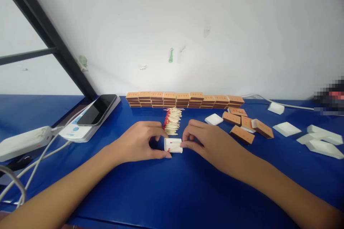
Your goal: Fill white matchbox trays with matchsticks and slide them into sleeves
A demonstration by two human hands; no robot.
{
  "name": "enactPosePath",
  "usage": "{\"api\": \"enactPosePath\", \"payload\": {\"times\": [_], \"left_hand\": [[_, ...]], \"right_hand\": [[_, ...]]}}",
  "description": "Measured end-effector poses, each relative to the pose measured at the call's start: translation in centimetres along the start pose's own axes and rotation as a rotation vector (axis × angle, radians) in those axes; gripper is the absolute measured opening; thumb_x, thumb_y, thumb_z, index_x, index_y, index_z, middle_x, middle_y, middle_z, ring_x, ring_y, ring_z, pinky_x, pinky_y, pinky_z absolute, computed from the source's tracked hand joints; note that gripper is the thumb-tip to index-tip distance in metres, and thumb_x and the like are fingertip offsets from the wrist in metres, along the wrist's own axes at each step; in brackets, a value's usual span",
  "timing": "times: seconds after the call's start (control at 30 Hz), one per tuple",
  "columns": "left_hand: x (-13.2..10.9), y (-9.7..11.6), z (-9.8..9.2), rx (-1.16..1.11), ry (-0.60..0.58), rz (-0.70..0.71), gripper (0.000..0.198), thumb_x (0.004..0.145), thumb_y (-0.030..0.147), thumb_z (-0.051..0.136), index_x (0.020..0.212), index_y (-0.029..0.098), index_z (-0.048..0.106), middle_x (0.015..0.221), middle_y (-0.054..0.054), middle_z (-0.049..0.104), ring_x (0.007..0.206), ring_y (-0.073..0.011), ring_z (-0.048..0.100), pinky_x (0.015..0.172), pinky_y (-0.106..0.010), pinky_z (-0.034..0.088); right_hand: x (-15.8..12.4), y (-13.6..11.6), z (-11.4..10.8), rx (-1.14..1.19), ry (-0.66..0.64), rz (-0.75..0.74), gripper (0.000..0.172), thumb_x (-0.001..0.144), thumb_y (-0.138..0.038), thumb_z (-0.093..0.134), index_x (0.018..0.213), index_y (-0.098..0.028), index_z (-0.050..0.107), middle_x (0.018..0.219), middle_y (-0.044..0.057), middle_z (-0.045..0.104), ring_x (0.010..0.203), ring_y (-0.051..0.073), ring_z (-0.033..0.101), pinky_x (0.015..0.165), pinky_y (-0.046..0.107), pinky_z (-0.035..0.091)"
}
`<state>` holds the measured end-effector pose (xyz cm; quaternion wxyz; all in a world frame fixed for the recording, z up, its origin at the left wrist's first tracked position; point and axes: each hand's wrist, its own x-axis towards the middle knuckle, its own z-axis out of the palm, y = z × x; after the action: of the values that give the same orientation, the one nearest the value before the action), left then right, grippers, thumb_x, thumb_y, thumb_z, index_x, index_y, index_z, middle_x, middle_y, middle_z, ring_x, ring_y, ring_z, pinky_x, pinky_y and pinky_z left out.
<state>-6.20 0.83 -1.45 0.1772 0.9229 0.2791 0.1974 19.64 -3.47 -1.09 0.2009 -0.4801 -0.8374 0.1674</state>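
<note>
A small white matchbox tray point(173, 140) lies on the blue table with a few red-tipped matches point(174, 148) in it. My left hand point(143, 141) grips the tray at its left end, thumb along the near side and index finger at the far corner. At the tray's right end, my right hand point(197, 136) has thumb and index finger pinched at the tail of a match; the fingertips partly hide it. Just beyond the tray is a loose pile of matches point(173, 120), red heads mostly to the left.
Stacked orange matchboxes point(169, 96) form a row along the wall. Several loose matchbox sleeves point(243, 134) lie right, with white trays point(286, 128) farther right. At left, a phone point(98, 109) rests on a white power strip point(77, 130) beside cables and a white adapter point(25, 142).
</note>
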Motion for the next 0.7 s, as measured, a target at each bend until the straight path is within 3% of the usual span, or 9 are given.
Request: {"api": "enactPosePath", "payload": {"times": [0.17, 0.3, 0.47, 0.7], "left_hand": [[0.1, 0.5, -0.6, -0.055, -0.06, -0.078, 0.04, 0.075, 0.053, 0.088, 0.099, 0.022, 0.079, 0.08, 0.003, 0.061, 0.068, -0.0094, 0.056, 0.061, -0.027, 0.043], [0.2, 1.1, -0.9, -0.147, -0.149, -0.136, 0.038, 0.069, 0.051, 0.092, 0.093, 0.023, 0.08, 0.076, 0.004, 0.061, 0.064, -0.0083, 0.056, 0.055, -0.024, 0.04], [0.3, 1.5, -1.0, -0.192, -0.202, -0.169, 0.04, 0.068, 0.053, 0.092, 0.092, 0.023, 0.082, 0.073, 0.003, 0.063, 0.062, -0.0087, 0.055, 0.053, -0.024, 0.038], [0.3, 1.5, -1.6, -0.139, -0.207, -0.187, 0.038, 0.068, 0.052, 0.092, 0.091, 0.023, 0.082, 0.073, 0.003, 0.063, 0.063, -0.0086, 0.055, 0.055, -0.024, 0.039]], "right_hand": [[0.5, 1.5, -0.4, 0.083, 0.064, 0.048, 0.016, 0.096, -0.031, 0.073, 0.084, -0.022, 0.069, 0.083, -0.001, 0.062, 0.071, 0.014, 0.054, 0.063, 0.028, 0.039], [1.1, 1.5, 1.2, 0.092, 0.101, 0.053, 0.013, 0.096, -0.026, 0.073, 0.085, -0.021, 0.069, 0.085, -0.001, 0.061, 0.069, 0.013, 0.053, 0.064, 0.028, 0.038], [1.8, 1.3, 3.0, 0.036, 0.095, -0.015, 0.013, 0.096, -0.02, 0.073, 0.085, -0.019, 0.065, 0.089, -0.001, 0.062, 0.073, 0.012, 0.054, 0.066, 0.027, 0.037], [1.6, 1.5, 2.8, 0.057, 0.037, -0.04, 0.011, 0.099, -0.025, 0.069, 0.089, -0.02, 0.066, 0.091, -0.001, 0.06, 0.074, 0.013, 0.055, 0.067, 0.027, 0.038]]}}
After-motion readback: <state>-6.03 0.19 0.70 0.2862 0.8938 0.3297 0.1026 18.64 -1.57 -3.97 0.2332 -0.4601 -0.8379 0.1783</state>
